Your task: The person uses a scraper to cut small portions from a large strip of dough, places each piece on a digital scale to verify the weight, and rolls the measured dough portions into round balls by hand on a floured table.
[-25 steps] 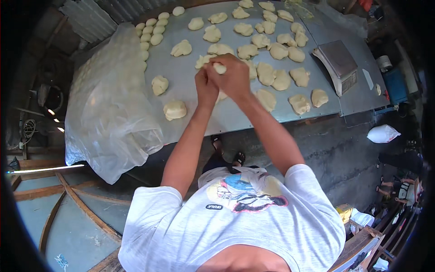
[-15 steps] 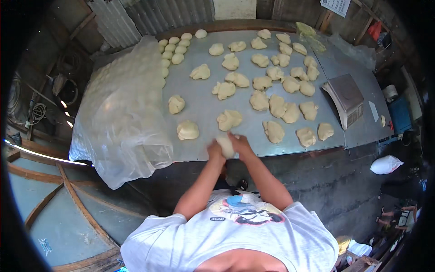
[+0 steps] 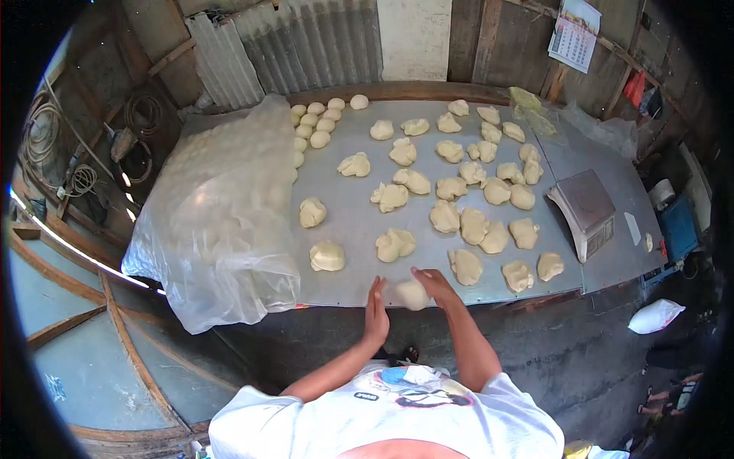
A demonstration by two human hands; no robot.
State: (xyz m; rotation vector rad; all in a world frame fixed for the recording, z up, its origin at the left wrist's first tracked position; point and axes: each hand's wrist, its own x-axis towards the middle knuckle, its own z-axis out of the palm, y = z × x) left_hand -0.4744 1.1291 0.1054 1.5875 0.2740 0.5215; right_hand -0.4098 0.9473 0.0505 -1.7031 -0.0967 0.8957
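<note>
At the front edge of the metal-topped table (image 3: 352, 294), a pale dough ball (image 3: 411, 295) is smeared by motion. My right hand (image 3: 438, 288) curves round its right and far side, touching it. To the left of the ball my left hand (image 3: 376, 314) stands on edge, fingers stretched, a small gap between palm and dough. Just beyond lies a rough dough lump (image 3: 395, 245), with another dough lump (image 3: 327, 256) to its left. Several more uneven pieces spread across the middle and right of the table.
Smooth round dough balls (image 3: 320, 139) sit in rows at the far left, beside many more under a clear plastic sheet (image 3: 222, 222). A weighing scale (image 3: 583, 203) stands on the right. Crumpled plastic (image 3: 604, 128) lies at the back right; a white sack (image 3: 655, 316) rests on the floor.
My left hand has come away from the dough ball and opened out flat. The ball has shifted slightly right with my right hand. The view has tilted upward.
</note>
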